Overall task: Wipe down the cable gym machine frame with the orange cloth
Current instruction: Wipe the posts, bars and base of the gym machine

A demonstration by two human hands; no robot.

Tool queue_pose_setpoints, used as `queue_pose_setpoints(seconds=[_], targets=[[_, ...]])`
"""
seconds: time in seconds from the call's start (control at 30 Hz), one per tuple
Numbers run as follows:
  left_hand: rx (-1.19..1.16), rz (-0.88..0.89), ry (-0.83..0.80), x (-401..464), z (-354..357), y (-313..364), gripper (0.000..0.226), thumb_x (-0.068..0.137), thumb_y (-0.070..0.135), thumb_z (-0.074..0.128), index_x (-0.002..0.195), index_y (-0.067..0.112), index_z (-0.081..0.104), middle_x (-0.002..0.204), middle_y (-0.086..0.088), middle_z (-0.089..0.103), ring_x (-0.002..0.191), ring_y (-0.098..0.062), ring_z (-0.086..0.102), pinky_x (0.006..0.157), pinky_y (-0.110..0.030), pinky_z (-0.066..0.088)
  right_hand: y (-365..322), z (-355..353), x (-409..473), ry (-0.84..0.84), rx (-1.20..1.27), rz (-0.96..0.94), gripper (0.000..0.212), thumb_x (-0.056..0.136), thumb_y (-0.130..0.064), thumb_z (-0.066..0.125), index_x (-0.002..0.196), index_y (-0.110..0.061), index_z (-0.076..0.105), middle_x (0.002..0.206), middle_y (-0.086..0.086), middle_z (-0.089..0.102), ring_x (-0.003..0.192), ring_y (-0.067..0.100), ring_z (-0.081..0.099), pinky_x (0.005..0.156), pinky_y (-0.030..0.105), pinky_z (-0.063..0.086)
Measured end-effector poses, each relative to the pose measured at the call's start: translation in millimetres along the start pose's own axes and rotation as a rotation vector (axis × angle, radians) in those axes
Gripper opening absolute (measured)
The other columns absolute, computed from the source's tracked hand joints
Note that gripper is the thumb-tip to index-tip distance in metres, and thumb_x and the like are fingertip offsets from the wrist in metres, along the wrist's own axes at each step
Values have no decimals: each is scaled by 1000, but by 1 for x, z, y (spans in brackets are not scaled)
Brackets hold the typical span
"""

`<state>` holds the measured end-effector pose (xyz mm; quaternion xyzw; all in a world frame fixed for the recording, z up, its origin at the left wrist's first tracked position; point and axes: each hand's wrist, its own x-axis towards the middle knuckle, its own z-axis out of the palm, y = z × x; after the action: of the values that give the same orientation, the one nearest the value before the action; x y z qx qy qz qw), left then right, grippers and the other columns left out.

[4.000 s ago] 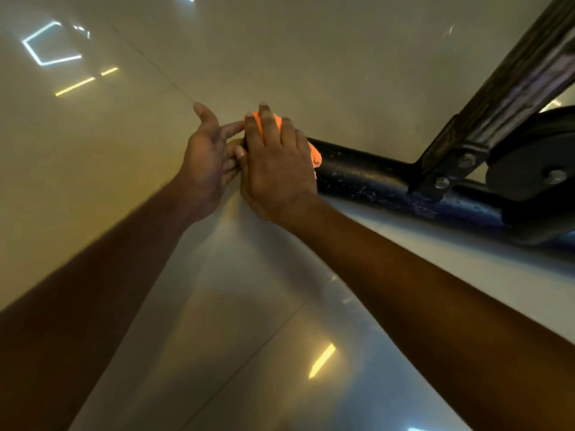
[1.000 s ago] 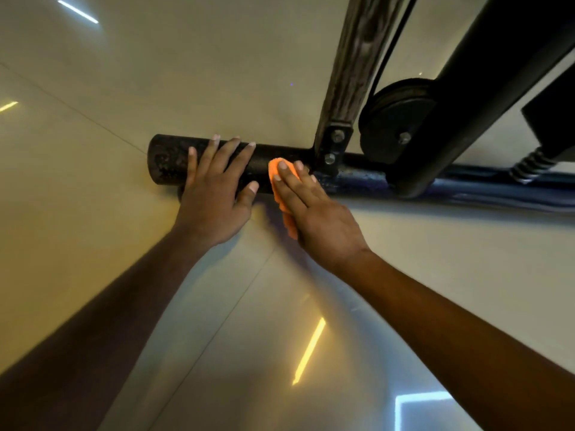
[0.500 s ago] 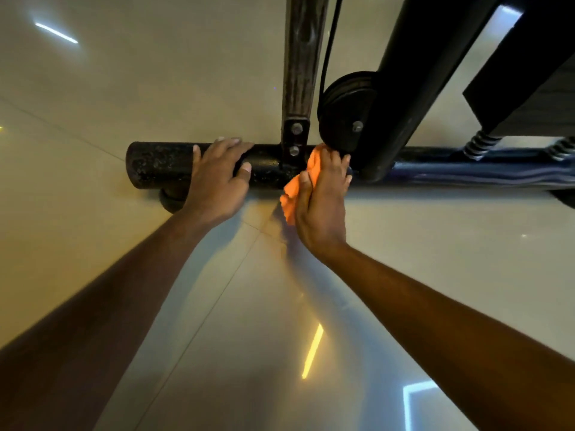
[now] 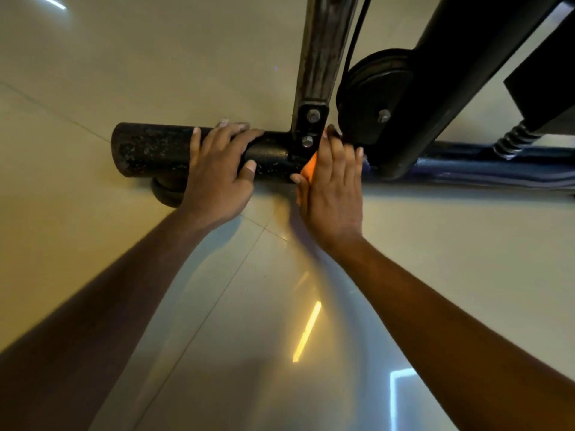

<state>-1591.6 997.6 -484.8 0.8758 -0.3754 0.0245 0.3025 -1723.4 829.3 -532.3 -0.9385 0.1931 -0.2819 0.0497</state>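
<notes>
Floor tile (image 4: pixel 93 73) takes up most of your view, pale and glossy with light streaks, and the cable machine frame sits across it from 9 to 3 o'clock. Biggest piece is the one horizontal base tube (image 4: pixel 149 150), chipped and speckled at its 9 o'clock end, bluish out toward 3. Two members rise off it toward 12: a worn upright (image 4: pixel 323 48) bolted on through a bracket with two bolts, and a thick black diagonal strut (image 4: pixel 460 57) heading to 1 o'clock. One pulley wheel (image 4: pixel 373 88) sits between them, one cable runs up beside the upright, and one coil spring (image 4: pixel 513 140) shows near 3. Your left hand (image 4: pixel 217 172) lies flat-ish over the tube with fingers draped across the top, just bracing, not gripping anything tight. Your right hand (image 4: pixel 333 188) presses the orange cloth (image 4: pixel 308 169) against the tube right at the bracket foot, fingers mostly straight, cloth nearly hidden under the palm. Progress-wise I'd guess you're early: only this low joint is getting wiped, and the upright, strut, pulley and the long stretch toward 3 o'clock all look untouched.
</notes>
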Motion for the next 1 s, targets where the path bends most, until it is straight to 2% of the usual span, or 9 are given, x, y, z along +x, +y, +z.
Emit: queue_pose_setpoints(seconds=[0.2, 0.33, 0.4, 0.53, 0.6, 0.7, 0.83, 0.93, 1.0], targets=[[95, -25, -1, 2, 10, 9, 61, 99, 40, 62, 157, 34, 44, 163, 2, 39, 162, -26, 16, 128, -58, -14, -56, 7, 30, 113, 94, 418, 62, 113, -43, 37, 154, 2, 45, 150, 23, 51, 147, 43, 41, 132, 59, 15], [138, 9, -3, 0, 9, 7, 62, 99, 46, 60, 157, 33, 42, 163, 1, 39, 162, -28, 17, 128, -59, -11, -12, -9, 7, -51, -13, 63, 74, 115, -46, 45, 167, 2, 25, 169, 24, 32, 159, 42, 26, 135, 56, 12], [167, 24, -10, -2, 9, 5, 63, 100, 48, 56, 159, 31, 40, 165, 0, 37, 162, -30, 16, 129, -62, -9, 8, -22, -1, -135, -20, -68, 73, 114, -35, 52, 171, -5, 18, 178, 17, 19, 165, 36, 15, 136, 53, 11], [150, -4, -54, -7, 7, 21, 71, 100, 52, 58, 163, 29, 34, 171, -3, 29, 164, -30, 7, 129, -60, -12, 13, -45, 3, -223, 123, -11, 87, 101, -9, 69, 172, -15, 19, 180, 6, 17, 167, 28, 13, 131, 53, 31], [110, -24, -91, -13, 5, 35, 75, 101, 53, 59, 166, 29, 31, 175, -2, 22, 165, -27, 1, 130, -56, -12, 17, -58, 0, -298, 218, 30, 94, 98, -6, 73, 173, -20, 17, 181, 1, 13, 167, 24, 11, 130, 48, 34], [65, -13, -176, -29, 2, 57, 75, 103, 53, 60, 168, 31, 29, 177, 2, 18, 166, -23, 5, 132, -53, -6, 26, -80, -17, -350, 342, 105, 88, 104, -15, 69, 173, -28, 17, 181, -4, 13, 164, 20, 21, 124, 41, 39], [61, 99, -234, -49, -4, 89, 71, 105, 52, 58, 167, 33, 30, 173, 7, 30, 161, -18, 25, 132, -49, 6, 42, -117, -45, -344, 455, 192, 64, 114, -37, 53, 170, -33, 23, 179, -5, 22, 154, 24, 43, 120, 41, 44], [70, 202, -231, -53, -3, 126, 69, 106, 50, 57, 167, 32, 31, 172, 5, 32, 161, -17, 23, 131, -46, 8, 65, -151, -58, -341, 453, 251, 68, 112, -52, 48, 170, -28, 23, 175, 0, 33, 147, 27, 52, 116, 43, 48], [81, 267, -208, -51, -1, 148, 69, 106, 49, 57, 167, 30, 31, 172, 5, 33, 162, -18, 21, 131, -46, 10, 79, -170, -63, -325, 424, 285, 66, 112, -52, 49, 169, -26, 27, 173, 1, 37, 149, 26, 50, 119, 43, 45]])
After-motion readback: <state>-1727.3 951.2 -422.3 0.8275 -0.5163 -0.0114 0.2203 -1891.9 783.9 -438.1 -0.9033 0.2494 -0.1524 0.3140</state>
